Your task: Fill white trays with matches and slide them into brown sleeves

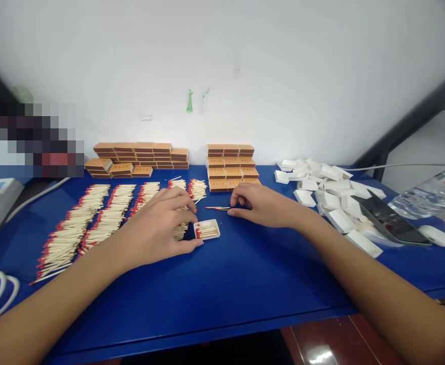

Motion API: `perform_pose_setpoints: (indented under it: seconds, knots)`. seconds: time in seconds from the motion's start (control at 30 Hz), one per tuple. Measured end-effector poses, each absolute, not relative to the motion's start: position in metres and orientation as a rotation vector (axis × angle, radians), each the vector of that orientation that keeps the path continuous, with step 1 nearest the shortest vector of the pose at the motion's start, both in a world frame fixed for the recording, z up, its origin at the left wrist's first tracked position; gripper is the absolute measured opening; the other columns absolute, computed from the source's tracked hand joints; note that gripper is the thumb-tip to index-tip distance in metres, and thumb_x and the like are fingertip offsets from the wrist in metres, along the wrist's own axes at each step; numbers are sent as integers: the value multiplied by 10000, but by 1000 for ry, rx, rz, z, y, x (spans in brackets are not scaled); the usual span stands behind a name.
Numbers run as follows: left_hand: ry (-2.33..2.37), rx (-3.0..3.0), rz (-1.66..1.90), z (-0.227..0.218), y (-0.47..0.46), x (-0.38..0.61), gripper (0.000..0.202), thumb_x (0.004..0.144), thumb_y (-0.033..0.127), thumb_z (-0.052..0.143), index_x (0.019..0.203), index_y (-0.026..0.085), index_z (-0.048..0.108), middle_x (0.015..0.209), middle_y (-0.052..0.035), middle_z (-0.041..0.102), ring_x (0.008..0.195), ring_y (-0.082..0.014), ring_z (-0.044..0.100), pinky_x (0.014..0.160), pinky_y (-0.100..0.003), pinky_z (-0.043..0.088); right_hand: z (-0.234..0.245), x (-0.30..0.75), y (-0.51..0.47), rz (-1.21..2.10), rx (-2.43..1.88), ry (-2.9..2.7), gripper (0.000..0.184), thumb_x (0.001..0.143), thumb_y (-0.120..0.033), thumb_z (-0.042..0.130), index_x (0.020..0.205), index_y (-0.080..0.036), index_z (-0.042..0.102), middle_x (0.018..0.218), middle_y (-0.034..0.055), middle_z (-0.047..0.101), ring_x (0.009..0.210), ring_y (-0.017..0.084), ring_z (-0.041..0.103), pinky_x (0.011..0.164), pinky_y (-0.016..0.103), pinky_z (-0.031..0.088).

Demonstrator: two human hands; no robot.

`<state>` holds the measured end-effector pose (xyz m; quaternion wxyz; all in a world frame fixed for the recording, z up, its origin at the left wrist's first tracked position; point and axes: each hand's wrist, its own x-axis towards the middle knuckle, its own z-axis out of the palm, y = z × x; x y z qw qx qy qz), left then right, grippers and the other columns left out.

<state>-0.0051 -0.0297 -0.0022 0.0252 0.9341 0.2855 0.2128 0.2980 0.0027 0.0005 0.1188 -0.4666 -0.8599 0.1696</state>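
Note:
My left hand [165, 218] curves around the left end of a small white matchbox tray [218, 234], its thumb at the near edge and its fingers at the far edge. Matches [207, 231] lie inside the tray, red heads to the left. Just beyond and to the right, my right hand [255, 203] is curled, with thumb and index fingertips at the ends of a few loose matches [217, 208]. Rows of red-headed matches [70, 223] spread over the table to the left, partly hidden behind my left hand and forearm.
Closed matchboxes [142, 154] stand stacked along the wall, with a second stack [230, 167] beside them. White empty trays [331, 192] are heaped at the right, near a phone [392, 218], a white mouse [435, 235] and a clear plastic bottle [428, 195]. White cable [2, 284] loops at the left.

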Motion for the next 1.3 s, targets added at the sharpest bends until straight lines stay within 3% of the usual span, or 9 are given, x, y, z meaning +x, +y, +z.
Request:
perform_pose_setpoints:
  seconds: [0.2, 0.53, 0.73, 1.07, 1.3]
  knots:
    - [888, 2892, 643, -3, -29, -5, 243, 959, 458, 799, 1000, 218, 801, 1104, -76, 760, 1151, -291, 658, 1040, -476, 524, -3, 290, 0, 608, -1362, -2505, 147, 1047, -259, 630, 920, -201, 674, 827, 34, 684, 712, 175, 560, 641, 317, 383]
    - [876, 2924, 668, -4, -28, -6, 251, 960, 457, 801, 987, 207, 798, 1099, -70, 756, 1109, -276, 656, 1009, -466, 511, -5, 285, -4, 528, -1346, -2496, 167, 1025, -339, 735, 944, -202, 683, 894, 37, 679, 771, 184, 574, 676, 314, 385]
    - [872, 2914, 672, -3, -28, -6, 250, 954, 447, 808, 981, 199, 793, 1091, -72, 755, 1123, -283, 662, 1014, -461, 506, -4, 284, -4, 589, -1350, -2497, 130, 1054, -240, 654, 934, -194, 674, 846, 30, 685, 740, 174, 569, 658, 311, 384]
    - [886, 2919, 677, -3, -28, -7, 234, 957, 441, 803, 988, 210, 790, 1102, -69, 756, 1120, -278, 659, 1009, -453, 501, -3, 279, -9, 571, -1298, -2509, 157, 1065, -265, 665, 929, -188, 676, 827, 18, 658, 736, 163, 549, 665, 299, 370]
    - [883, 2930, 658, -3, -26, -6, 250, 961, 451, 804, 977, 202, 787, 1076, -64, 752, 1105, -274, 652, 998, -461, 507, -17, 276, -5, 407, -1207, -2441, 83, 1029, -244, 714, 989, -189, 668, 988, 46, 624, 856, 186, 566, 754, 308, 418]
